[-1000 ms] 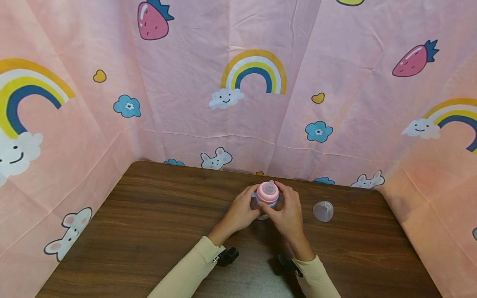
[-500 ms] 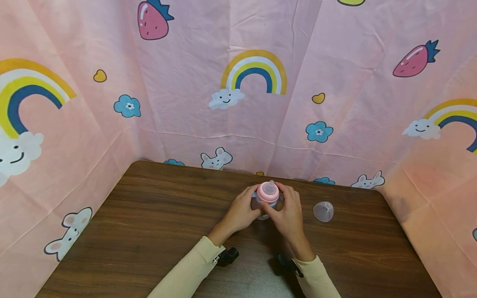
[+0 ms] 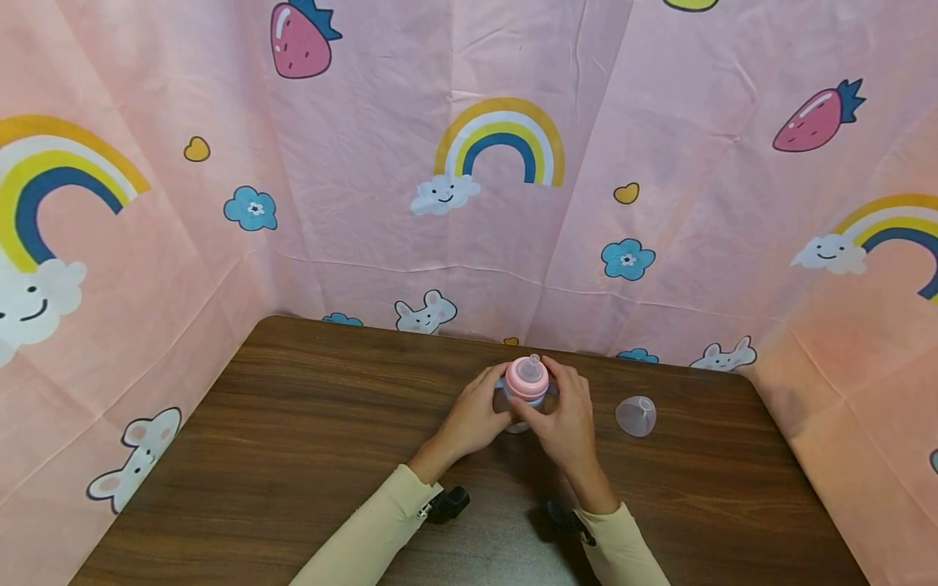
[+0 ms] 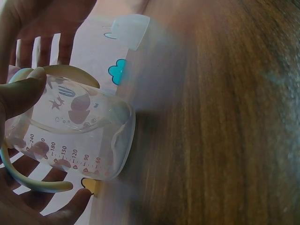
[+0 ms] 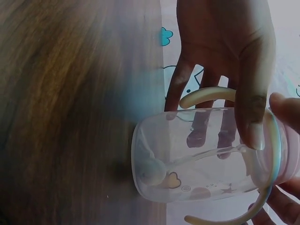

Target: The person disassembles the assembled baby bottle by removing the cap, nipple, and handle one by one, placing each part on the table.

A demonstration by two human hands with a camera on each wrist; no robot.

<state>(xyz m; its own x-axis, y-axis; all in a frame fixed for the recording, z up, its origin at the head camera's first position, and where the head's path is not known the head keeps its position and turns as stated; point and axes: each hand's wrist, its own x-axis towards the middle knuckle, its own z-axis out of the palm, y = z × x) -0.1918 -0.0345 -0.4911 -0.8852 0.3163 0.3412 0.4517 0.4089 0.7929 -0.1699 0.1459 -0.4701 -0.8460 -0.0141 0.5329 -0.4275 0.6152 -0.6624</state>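
Observation:
Both hands hold a clear baby bottle (image 3: 528, 382) with a pink collar, a clear nipple on top and two curved side handles. It stands roughly upright near the back of the table. My left hand (image 3: 474, 413) grips its left side, and in the right wrist view the left thumb (image 5: 253, 122) lies across the bottle's wall. My right hand (image 3: 567, 413) holds the pink collar, its thumb in front. In the left wrist view the bottle body (image 4: 75, 126) shows printed volume marks and a straw with a weighted end. A clear dome cap (image 3: 635, 416) lies right of the hands.
The brown wood-grain table (image 3: 308, 456) reaches back to a pink printed curtain (image 3: 352, 187), which hangs behind it and on both sides. Black wrist cameras are strapped at both sleeve cuffs.

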